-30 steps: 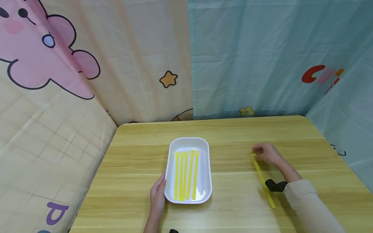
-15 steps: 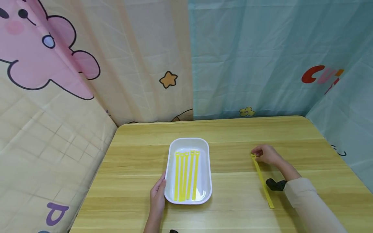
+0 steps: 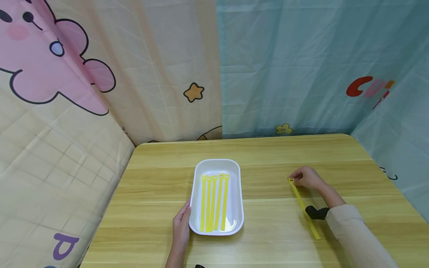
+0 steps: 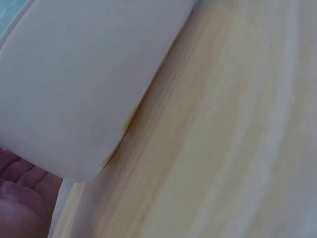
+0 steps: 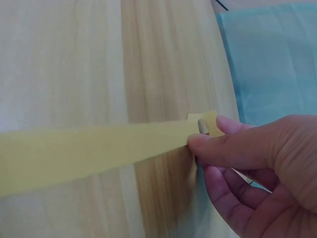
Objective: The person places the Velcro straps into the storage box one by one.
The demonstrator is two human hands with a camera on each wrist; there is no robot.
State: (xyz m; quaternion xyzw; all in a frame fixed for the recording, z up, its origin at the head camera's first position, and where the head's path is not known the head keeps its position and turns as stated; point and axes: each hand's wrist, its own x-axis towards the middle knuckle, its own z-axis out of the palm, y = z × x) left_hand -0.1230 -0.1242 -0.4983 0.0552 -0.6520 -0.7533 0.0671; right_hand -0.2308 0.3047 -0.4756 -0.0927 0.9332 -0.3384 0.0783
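Note:
A yellow cable strap [image 3: 303, 208] with a slotted head lies lengthwise on the right side of the table. My right hand [image 3: 307, 178] pinches it just below the slot, between thumb and fingers; the right wrist view shows the flat strap [image 5: 99, 148] running left from the fingertips. Left of it stands a white tray [image 3: 236, 193], where several similar yellow straps [image 3: 214, 203] lie side by side, slotted heads away from me. My left hand [image 3: 181, 227] holds the tray's left edge near its front corner. In the left wrist view, the tray's outer wall [image 4: 84, 84] hides part of that hand.
Both objects are on a wood-grain table [image 3: 161, 178]. Printed curtains [image 3: 161, 74] hang behind the far edge and along both sides. A black wrist mount [image 3: 316, 213] sits over the strap's lower half as seen from the head.
My right fingers have closed on the strap's slotted head end, and its near end has swung slightly, lately to the right. The tray and my left hand have stayed in place.

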